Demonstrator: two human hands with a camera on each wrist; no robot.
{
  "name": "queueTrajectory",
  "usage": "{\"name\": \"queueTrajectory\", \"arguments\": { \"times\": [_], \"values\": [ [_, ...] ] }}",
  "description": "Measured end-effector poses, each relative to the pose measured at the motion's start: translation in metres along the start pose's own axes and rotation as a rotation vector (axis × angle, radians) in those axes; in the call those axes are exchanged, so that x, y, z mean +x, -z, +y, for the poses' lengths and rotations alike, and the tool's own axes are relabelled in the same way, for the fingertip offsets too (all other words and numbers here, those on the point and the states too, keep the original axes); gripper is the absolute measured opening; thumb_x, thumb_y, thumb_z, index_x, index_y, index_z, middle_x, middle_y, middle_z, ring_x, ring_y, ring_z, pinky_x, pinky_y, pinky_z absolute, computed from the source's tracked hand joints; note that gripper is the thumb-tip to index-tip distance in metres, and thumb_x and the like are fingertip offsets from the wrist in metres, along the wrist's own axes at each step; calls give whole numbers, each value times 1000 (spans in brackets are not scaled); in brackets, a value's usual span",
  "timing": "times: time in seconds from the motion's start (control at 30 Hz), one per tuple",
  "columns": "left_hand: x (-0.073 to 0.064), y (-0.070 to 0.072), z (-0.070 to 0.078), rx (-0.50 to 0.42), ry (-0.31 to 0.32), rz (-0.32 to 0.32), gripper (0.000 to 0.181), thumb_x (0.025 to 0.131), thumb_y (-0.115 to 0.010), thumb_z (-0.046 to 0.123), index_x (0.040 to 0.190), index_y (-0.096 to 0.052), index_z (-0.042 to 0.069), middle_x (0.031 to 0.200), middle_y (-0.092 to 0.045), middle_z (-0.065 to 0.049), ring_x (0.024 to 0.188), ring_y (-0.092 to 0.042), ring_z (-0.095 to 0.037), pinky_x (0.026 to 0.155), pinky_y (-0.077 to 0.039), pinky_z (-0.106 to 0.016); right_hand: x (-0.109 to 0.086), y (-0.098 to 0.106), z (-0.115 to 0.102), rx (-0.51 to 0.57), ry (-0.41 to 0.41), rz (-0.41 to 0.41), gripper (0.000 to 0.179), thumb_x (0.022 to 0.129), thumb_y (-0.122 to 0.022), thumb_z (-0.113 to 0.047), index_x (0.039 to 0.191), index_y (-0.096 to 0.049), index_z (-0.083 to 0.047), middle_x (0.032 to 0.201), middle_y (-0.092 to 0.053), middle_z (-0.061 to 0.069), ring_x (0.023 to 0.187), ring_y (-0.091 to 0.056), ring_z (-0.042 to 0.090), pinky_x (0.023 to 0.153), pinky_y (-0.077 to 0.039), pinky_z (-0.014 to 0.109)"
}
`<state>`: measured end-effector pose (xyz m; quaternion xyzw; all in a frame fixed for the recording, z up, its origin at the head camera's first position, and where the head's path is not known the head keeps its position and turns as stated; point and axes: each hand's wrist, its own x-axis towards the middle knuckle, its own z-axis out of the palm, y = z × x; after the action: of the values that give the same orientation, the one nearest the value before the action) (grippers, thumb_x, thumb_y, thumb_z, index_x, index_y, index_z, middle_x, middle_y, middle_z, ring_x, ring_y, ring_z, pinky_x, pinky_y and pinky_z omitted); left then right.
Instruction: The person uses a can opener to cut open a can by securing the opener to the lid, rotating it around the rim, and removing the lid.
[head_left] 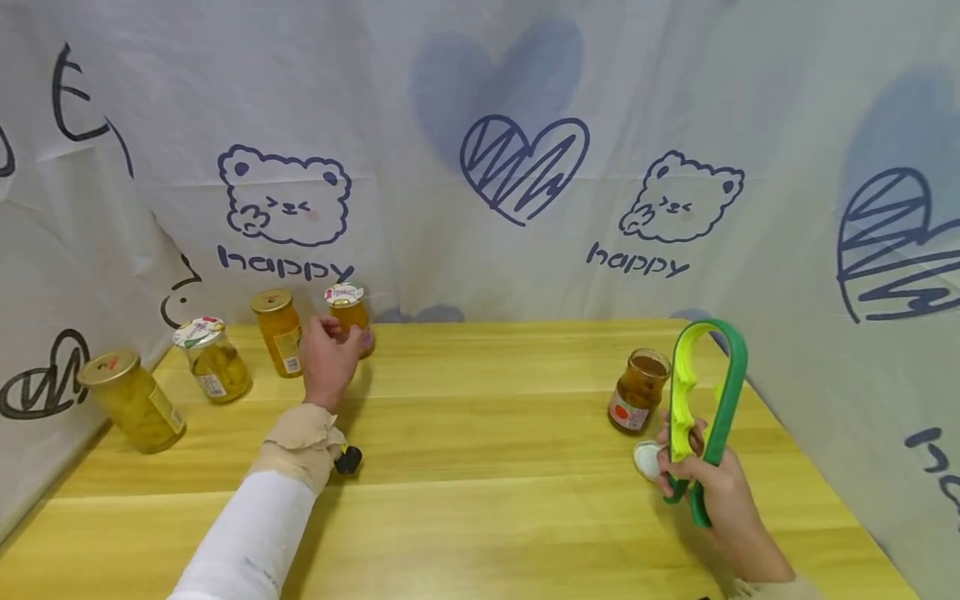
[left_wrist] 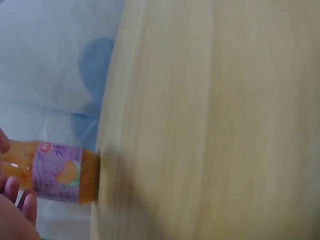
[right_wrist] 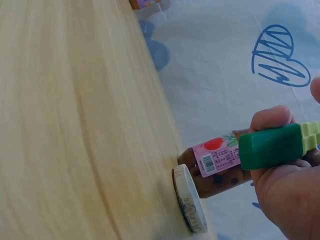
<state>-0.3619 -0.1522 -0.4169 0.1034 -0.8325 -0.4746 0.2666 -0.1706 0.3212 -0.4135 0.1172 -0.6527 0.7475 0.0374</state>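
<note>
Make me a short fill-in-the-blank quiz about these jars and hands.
The right hand holds a jar opener with a dark ____ outer band.
In the left wrist view, the left hand is at a jar with a ____ label.
The lidless jar stands near the ____ hand.
Counting every jar, there are ____ on the table.

Missing words: green; purple; right; five.

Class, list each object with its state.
Purple-labelled orange glass jar, closed, upright
Gold-lidded orange glass jar, closed, upright
Patterned-lidded yellow glass jar, closed, upright
Leftmost yellow glass jar, closed, upright
Pink-labelled dark glass jar, open, upright
Round white lid, off, lying flat
Green-yellow plastic looped tool, held in right hand
</note>
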Motion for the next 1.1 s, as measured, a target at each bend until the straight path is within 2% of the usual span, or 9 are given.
{"name": "queueTrajectory", "arguments": {
  "times": [0.1,0.17,0.37,0.47,0.6,0.77,0.87,1.1],
  "values": [
    [4,-1,-4,-12,34,24,49,94,-65,28,129,-49,-3,126,-52,-25,116,-50,-36,107,-42,-46,0,-1,0,-26,-15,5,50,91,-38,16,132,-49,-11,106,-62,-6,77,-57,8,58,-53,27],
    [8,-1,-7,-10,55,16,59,92,-68,30,136,-45,-3,134,-50,-26,124,-48,-37,114,-40,-48,0,-2,1,-49,-20,7,51,91,-37,16,133,-48,-10,107,-61,-5,76,-57,9,58,-53,28],
    [18,-3,-17,8,75,-101,81,91,-73,37,153,-35,2,153,-46,-23,142,-46,-39,124,-36,-52,-1,-3,-2,-97,-4,41,58,87,-38,18,137,-48,-10,104,-63,-3,74,-59,12,60,-56,30],
    [22,-8,-19,12,51,-128,82,91,-73,39,154,-34,4,154,-46,-22,142,-46,-39,124,-35,-53,-2,-2,0,-96,25,40,60,86,-38,21,135,-52,-11,101,-66,-1,71,-61,14,59,-56,30],
    [26,-11,-20,7,47,-119,81,90,-74,39,153,-36,6,149,-50,-22,138,-50,-40,122,-38,-54,-4,-5,3,-112,41,14,56,87,-40,22,128,-57,-11,95,-67,0,67,-61,16,58,-53,32],
    [31,-15,-17,-31,136,-96,89,90,-76,41,158,-30,6,156,-47,-21,142,-48,-39,125,-36,-52,-6,-6,4,-133,21,-16,42,90,-43,20,120,-59,-5,84,-67,0,64,-59,18,58,-49,36],
    [33,-15,-14,-58,179,-83,91,90,-76,40,160,-27,7,160,-44,-20,146,-45,-39,127,-33,-51,-6,-6,4,-126,11,-22,42,91,-43,20,121,-59,-5,85,-67,-1,65,-59,17,58,-49,37],
    [40,-20,-6,-122,196,-100,78,92,-75,32,154,-36,7,154,-50,-20,142,-51,-37,123,-40,-51,-4,-5,1,-122,11,-15,44,91,-42,20,122,-58,-7,86,-66,-1,66,-59,18,59,-49,36]
  ]
}}
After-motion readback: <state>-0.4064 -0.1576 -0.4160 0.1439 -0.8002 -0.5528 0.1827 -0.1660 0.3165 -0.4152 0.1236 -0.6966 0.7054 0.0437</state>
